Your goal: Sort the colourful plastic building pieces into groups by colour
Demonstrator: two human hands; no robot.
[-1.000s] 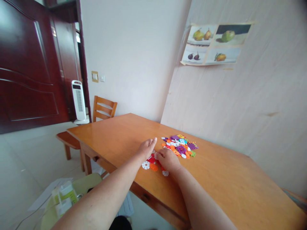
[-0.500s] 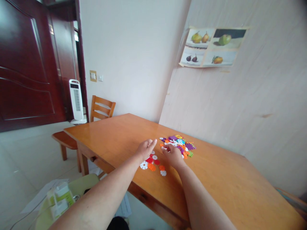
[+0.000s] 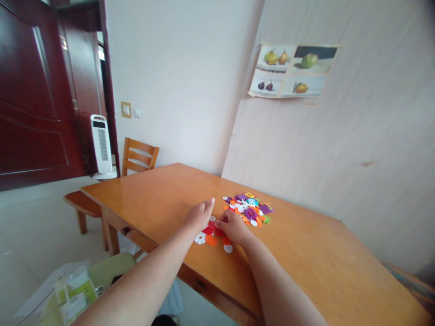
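Observation:
My right hand point(image 3: 233, 226) is closed in a pinch over a small group of flower-shaped plastic discs, a white disc point(image 3: 217, 223) showing at its fingertips. My left hand point(image 3: 199, 214) is held on edge at the left of that group, thumb raised and apart; its other fingers are partly hidden. Near the hands lie a white notched disc point(image 3: 200, 238), an orange disc point(image 3: 211, 240), some red discs and another white disc point(image 3: 228, 249). Behind my right hand spreads a larger pile of mixed discs, with a purple disc point(image 3: 250, 214) near its front.
The wooden table point(image 3: 306, 262) runs along the wall, its front edge close to my forearms. A wooden chair point(image 3: 140, 154) stands at the far left end. At lower left is a pale green stool point(image 3: 118, 262) with a power strip. A white tower fan point(image 3: 101, 145) stands by the door.
My right hand has moved from the large pile down and left to the smaller group, with a white disc in its fingers. My left hand stays beside the group. The view has shifted slightly.

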